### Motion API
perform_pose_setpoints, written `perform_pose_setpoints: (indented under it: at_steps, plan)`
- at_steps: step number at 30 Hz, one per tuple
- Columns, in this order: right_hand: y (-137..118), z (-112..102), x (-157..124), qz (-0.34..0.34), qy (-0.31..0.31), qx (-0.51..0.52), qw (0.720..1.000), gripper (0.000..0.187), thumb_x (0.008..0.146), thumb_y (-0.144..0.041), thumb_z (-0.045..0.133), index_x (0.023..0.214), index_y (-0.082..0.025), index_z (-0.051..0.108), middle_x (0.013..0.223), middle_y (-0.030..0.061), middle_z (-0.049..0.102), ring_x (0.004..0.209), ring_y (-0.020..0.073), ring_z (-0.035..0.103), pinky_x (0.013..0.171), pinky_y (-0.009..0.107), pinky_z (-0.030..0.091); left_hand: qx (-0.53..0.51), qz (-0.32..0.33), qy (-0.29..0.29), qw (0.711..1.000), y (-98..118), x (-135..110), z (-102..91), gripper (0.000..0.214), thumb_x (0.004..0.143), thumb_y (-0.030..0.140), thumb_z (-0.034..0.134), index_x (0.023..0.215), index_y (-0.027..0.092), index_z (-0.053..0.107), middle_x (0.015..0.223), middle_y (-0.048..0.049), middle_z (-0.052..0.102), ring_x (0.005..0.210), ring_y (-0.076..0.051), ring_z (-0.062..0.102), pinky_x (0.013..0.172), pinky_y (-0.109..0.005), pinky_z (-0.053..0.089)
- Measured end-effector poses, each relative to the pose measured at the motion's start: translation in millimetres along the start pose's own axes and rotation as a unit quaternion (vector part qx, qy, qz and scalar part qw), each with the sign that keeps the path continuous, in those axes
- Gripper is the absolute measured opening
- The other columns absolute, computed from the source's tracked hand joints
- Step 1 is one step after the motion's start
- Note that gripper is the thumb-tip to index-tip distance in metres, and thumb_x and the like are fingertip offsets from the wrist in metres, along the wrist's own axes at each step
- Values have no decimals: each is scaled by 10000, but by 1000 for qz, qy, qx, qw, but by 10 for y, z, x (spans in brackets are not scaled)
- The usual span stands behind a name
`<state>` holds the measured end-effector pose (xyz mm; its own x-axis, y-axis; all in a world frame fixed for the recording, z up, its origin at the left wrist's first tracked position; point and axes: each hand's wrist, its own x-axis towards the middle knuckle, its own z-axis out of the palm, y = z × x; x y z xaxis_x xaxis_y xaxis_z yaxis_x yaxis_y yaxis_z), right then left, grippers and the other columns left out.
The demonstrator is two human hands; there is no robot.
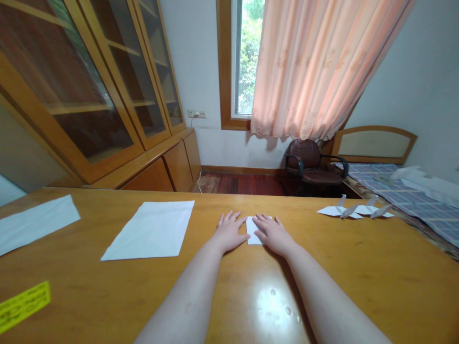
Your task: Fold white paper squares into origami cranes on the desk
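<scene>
A small white piece of paper (254, 235), seemingly folded, lies flat on the wooden table (236, 291) in front of me. My right hand (270, 231) rests palm down across its right part, fingers spread. Just left of the paper, my left hand (230, 232) lies flat with fingers stretched out, its thumb at the paper's left edge. The hands cover part of the paper, so its full outline is hidden.
Farther left lie a larger white sheet (154, 229) and a white paper strip (39, 222). Folded paper figures (353, 211) stand at the right. A yellow label (25, 306) is at the near left. Beyond are a glass-door cabinet (143, 145), a chair (311, 165) and a bed (405, 186).
</scene>
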<state>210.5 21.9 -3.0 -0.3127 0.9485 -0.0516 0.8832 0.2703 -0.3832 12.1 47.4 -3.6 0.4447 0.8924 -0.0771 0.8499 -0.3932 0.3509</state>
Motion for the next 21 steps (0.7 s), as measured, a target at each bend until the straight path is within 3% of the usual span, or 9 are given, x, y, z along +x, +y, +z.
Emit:
perform_pose_setpoints:
  at_steps: [9, 13, 18, 21]
  plan:
    - [13, -20, 20, 74, 9, -36, 997, 525, 908, -399, 352, 1402, -223, 335, 1482, 74, 300, 1381, 256, 215, 1080, 586, 46, -2, -2, 2, 1000, 35, -19, -33, 689, 747, 593, 512, 1371, 336, 376, 1503, -34, 277, 1393, -293, 155, 1120, -513, 73]
    - [13, -30, 17, 54, -4, -25, 998, 543, 904, -395, 362, 1415, -223, 307, 1495, 79, 264, 1392, 257, 179, 1076, 597, 12, -5, -9, 14, 1000, 24, -15, -23, 652, 772, 568, 501, 1372, 345, 378, 1498, -50, 287, 1391, -288, 166, 1120, -499, 82]
    - [-22, -35, -1, -21, -39, 12, 999, 520, 907, -386, 359, 1411, -268, 310, 1493, 56, 272, 1397, 222, 167, 1087, 572, -11, -9, -4, 15, 1000, -7, -5, 10, 634, 772, 590, 501, 1362, 388, 381, 1500, -48, 282, 1392, -299, 161, 1113, -512, 70]
    - [-37, -27, 0, -14, -40, 13, 999, 514, 911, -385, 348, 1411, -273, 310, 1494, 54, 270, 1398, 224, 164, 1086, 573, -14, -10, -5, 16, 1000, -16, 9, 28, 602, 775, 579, 509, 1340, 395, 414, 1499, -39, 287, 1390, -306, 165, 1111, -518, 73]
